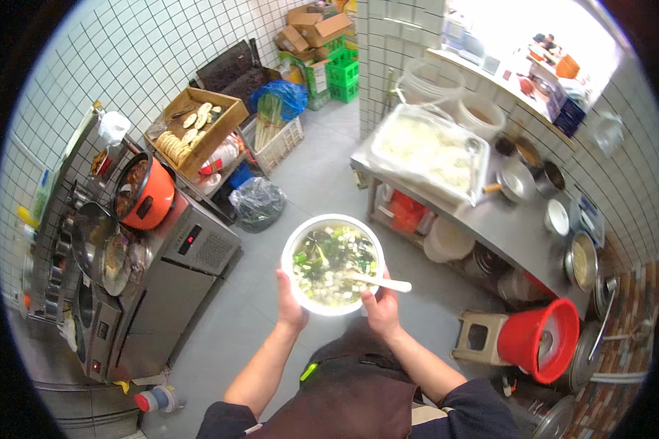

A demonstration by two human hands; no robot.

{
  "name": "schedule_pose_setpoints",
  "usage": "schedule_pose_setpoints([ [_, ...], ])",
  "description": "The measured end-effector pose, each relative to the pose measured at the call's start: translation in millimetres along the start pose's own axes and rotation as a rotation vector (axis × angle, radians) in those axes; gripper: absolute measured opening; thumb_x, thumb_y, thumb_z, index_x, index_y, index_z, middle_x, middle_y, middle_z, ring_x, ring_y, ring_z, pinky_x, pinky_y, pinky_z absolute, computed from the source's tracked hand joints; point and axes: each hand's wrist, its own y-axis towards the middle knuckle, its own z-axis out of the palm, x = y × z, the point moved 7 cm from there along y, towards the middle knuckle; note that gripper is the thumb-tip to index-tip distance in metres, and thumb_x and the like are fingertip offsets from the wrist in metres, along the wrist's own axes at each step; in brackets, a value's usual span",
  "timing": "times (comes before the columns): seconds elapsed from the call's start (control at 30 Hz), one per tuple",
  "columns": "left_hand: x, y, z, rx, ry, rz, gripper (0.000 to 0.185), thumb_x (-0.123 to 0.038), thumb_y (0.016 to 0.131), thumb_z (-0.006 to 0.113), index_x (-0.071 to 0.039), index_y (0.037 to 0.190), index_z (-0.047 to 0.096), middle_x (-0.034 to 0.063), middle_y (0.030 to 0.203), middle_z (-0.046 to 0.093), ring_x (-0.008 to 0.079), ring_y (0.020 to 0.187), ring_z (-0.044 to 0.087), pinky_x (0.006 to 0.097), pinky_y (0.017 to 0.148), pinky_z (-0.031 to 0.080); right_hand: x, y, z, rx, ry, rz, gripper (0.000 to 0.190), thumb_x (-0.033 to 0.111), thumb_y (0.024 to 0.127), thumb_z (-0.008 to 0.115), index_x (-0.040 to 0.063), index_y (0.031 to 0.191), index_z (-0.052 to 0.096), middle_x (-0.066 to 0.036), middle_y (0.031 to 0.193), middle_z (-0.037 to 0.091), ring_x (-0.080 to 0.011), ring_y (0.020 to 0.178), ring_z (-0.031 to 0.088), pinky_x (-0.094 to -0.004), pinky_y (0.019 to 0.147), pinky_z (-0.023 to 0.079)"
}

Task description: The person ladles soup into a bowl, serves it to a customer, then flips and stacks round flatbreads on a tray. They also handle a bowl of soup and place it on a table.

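Between my two hands I carry a large white bowl (289, 291) above the floor, in front of my dark apron. It holds a soup (329, 263) with chopped green onion, dark leafy pieces and small white cubes. A white spoon (387, 282) rests in the soup, its handle sticking out over the right rim. My left hand (291, 304) grips the bowl's lower left side with the thumb up along the wall. My right hand (381, 310) holds the lower right side, just under the spoon handle. The undersides of both hands' grips are hidden by the bowl.
On the left, a steel counter (165, 291) carries an orange pot (151, 197) and pans. Flatbreads lie in a wooden tray (219, 142) behind it. A steel table (505, 236) at right bears a white tray (475, 186). A red bucket (546, 340) adjoins a stool (480, 337).
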Motion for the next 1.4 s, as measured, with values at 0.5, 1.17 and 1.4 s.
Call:
schedule_pose_setpoints([
  [0.5, -189.0, 447.8, -109.3, -0.089, -0.024, 0.054, 0.077, -0.064, 0.101, 0.027, -0.004, 0.151, 0.031, 0.0128, 0.15, 0.043, 0.0261, 0.135, 0.044, 0.0395, 0.113, 0.035, -90.5, 460.1, 246.4, 0.19, 0.165, 0.102, 0.073, 0.016, 0.094, 0.061, -0.003, 0.154, 0.023, -0.016, 0.147, 0.043, -0.0226, 0.135, 0.04, -0.0375, 0.114, 0.031],
  [1.17, -254.6, 1028.3, -17.5, 0.024, -0.086, 0.017, 0.078, -0.064, 0.102, 0.023, -0.003, 0.15, 0.031, 0.0151, 0.148, 0.043, 0.0285, 0.133, 0.046, 0.042, 0.111, 0.038, -134.3, 1028.0, 275.5, 0.083, 0.26, -0.046, 0.076, 0.026, 0.094, 0.067, -0.004, 0.151, 0.027, -0.014, 0.143, 0.045, -0.0221, 0.133, 0.042, -0.0369, 0.111, 0.033],
  [1.4, -216.2, 1208.2, 70.5, 0.111, -0.086, -0.094, 0.08, -0.066, 0.1, 0.024, -0.005, 0.151, 0.03, 0.0133, 0.151, 0.04, 0.0283, 0.136, 0.043, 0.0422, 0.113, 0.035, -159.3, 1196.5, 202.7, 0.01, 0.266, -0.09, 0.076, 0.013, 0.095, 0.066, 0.001, 0.154, 0.021, -0.01, 0.143, 0.044, -0.0186, 0.129, 0.048, -0.0352, 0.103, 0.046],
])
